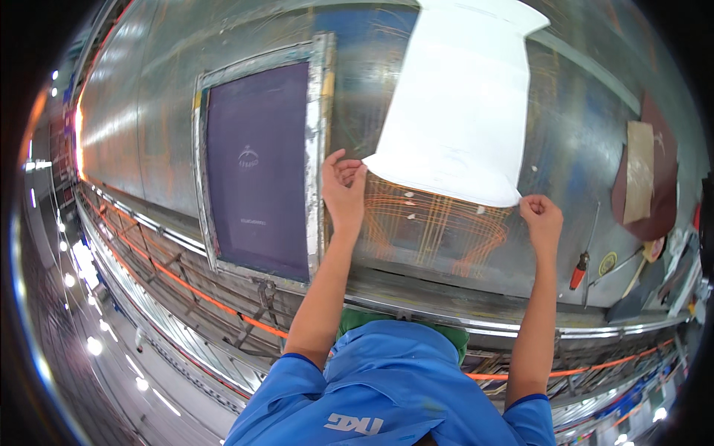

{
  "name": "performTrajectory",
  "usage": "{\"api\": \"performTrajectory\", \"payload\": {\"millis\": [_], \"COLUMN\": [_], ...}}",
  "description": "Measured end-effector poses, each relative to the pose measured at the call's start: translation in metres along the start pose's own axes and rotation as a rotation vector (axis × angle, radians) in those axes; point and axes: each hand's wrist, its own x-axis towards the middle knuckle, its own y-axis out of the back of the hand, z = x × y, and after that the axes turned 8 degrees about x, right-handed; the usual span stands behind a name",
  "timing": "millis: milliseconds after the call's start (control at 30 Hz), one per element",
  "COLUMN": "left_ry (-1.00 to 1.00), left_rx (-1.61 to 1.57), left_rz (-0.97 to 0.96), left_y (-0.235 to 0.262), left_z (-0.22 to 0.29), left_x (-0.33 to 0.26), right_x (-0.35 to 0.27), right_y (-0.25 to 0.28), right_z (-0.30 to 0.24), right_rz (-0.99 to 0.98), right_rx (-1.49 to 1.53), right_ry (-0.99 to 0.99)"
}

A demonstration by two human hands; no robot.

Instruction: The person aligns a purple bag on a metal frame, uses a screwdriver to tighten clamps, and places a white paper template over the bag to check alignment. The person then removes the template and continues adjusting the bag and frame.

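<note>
A white cut fabric panel (465,97), shaped like a garment piece, lies spread on the metal table (565,134) in front of me. At its near left corner, my left hand (344,186) pinches the tip between thumb and fingers. My right hand (541,215) has the near right corner pinched in the same way. Between the two hands the near edge runs in a shallow curve. The panel's far end reaches the top of the view.
Left of the panel lies a framed printing screen (256,171) with dark purple mesh. At right are a screwdriver (580,271) with a red handle, a dark red sheet (654,171) bearing a tan strip (639,171), and other tools. Orange lines mark the tabletop near the panel.
</note>
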Motion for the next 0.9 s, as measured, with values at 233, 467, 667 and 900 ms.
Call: {"api": "performTrajectory", "payload": {"millis": [233, 467, 667, 900], "left_ry": [-0.002, -0.010, 0.032, 0.020], "left_rx": [0.270, 0.380, 0.364, 0.289], "left_rz": [0.045, 0.036, -0.004, -0.003], "left_y": [0.000, -0.004, 0.000, -0.001], "left_z": [0.000, 0.013, 0.016, 0.015], "left_x": [-0.015, -0.002, 0.001, -0.006], "right_x": [0.002, 0.002, 0.001, 0.002], "right_y": [0.002, 0.005, 0.004, 0.005], "right_z": [-0.002, -0.004, -0.004, -0.003], "right_rz": [-0.020, -0.047, -0.057, -0.057], "right_rx": [0.039, 0.017, 0.003, 0.019], "right_ry": [-0.024, -0.056, -0.072, -0.066]}}
